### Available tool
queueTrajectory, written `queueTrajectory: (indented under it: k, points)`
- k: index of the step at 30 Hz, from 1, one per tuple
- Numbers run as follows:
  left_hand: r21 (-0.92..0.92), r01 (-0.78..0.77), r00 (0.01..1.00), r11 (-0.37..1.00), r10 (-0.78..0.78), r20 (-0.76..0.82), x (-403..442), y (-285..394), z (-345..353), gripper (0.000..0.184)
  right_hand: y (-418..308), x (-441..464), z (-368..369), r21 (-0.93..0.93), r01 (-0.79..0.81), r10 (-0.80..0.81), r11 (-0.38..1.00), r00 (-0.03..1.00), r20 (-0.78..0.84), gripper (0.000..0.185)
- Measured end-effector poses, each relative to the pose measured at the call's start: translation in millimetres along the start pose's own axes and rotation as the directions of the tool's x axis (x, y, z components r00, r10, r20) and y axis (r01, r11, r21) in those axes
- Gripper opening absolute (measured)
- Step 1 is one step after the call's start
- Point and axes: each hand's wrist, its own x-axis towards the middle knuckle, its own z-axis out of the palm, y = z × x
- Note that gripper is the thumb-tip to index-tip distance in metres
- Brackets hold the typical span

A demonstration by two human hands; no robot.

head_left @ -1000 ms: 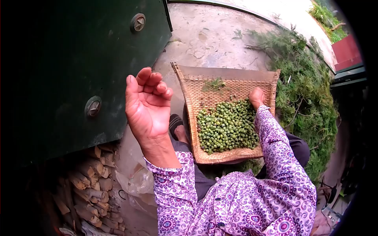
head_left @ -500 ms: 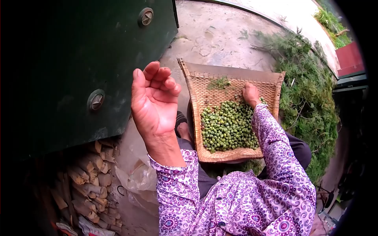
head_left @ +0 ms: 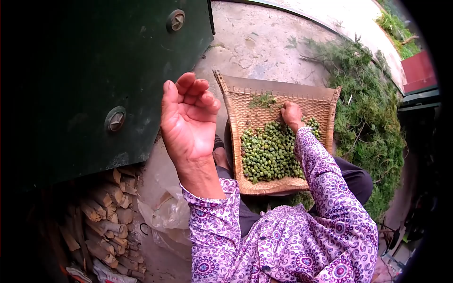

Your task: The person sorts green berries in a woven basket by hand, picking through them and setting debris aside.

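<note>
My left hand (head_left: 191, 118) is raised left of the woven basket (head_left: 232, 113), palm up, fingers apart and slightly curled, with nothing in it. Inside the basket, at its upper right, my right hand (head_left: 292, 114) has its fingers closed; whatever they hold, if anything, is too small to make out. Just below it lies a heap of small green fruits (head_left: 271, 153). A small tuft of green sprigs (head_left: 263, 99) rests near the basket's far edge, left of my right hand.
Cut leafy branches (head_left: 365, 122) cover the ground on the right. A dark green metal door (head_left: 94, 85) stands at the left, above stacked firewood (head_left: 106, 221). Clear plastic (head_left: 167, 212) lies beside the wood. A red panel (head_left: 419, 71) shows at the upper right.
My right hand has moved left across the upper part of the basket, toward the green sprigs. My left hand stays raised and open, while the view has shifted slightly.
</note>
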Motion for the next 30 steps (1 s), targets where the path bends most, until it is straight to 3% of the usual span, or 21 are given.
queueTrajectory:
  k: [3, 8, 11, 16, 21, 25, 28, 30]
  points:
    - [0.003, 0.004, 1.000, 1.000, -0.004, -0.008, -0.5, -0.6, 1.3, 0.032, 1.6, -1.8, -2.6, -0.057, -0.010, 0.013, 0.998, 0.998, 0.054, 0.015]
    - [0.002, -0.001, 1.000, 1.000, 0.001, -0.006, -1.4, 1.3, 1.0, 0.032, 34.6, 7.0, 21.3, 0.148, 0.118, -0.096, 0.982, 0.984, -0.149, 0.015]
    - [-0.004, 0.000, 1.000, 1.000, 0.000, 0.003, -0.9, 2.2, 0.4, 0.033, 33.0, 12.6, 10.3, 0.203, 0.098, -0.092, 0.974, 0.995, -0.039, 0.016]
    - [-0.014, 0.002, 1.000, 1.000, -0.002, -0.008, 0.2, 2.0, -0.3, 0.033, 13.3, 11.4, -5.1, 0.172, 0.068, -0.066, 0.983, 0.998, -0.014, 0.025]
    - [-0.004, 0.000, 1.000, 1.000, 0.000, -0.010, 0.4, 1.8, 1.4, 0.033, -9.6, 5.1, -2.1, 0.155, 0.158, -0.163, 0.975, 0.986, 0.018, 0.033]
    - [-0.010, 0.008, 1.000, 1.000, -0.008, -0.003, 0.6, 2.7, 0.8, 0.033, -28.4, -0.6, -11.7, 0.176, 0.080, -0.097, 0.981, 0.991, 0.088, 0.032]
    - [-0.005, -0.003, 1.000, 1.000, 0.003, -0.004, 0.6, 4.8, -1.6, 0.033, -27.8, 6.2, -10.0, 0.151, 0.063, -0.060, 0.987, 0.998, -0.024, 0.033]
    - [-0.005, -0.005, 1.000, 1.000, 0.005, -0.006, 0.0, 5.7, -1.7, 0.033, -31.1, 10.4, -13.9, 0.136, 0.092, -0.091, 0.986, 0.996, -0.009, 0.032]
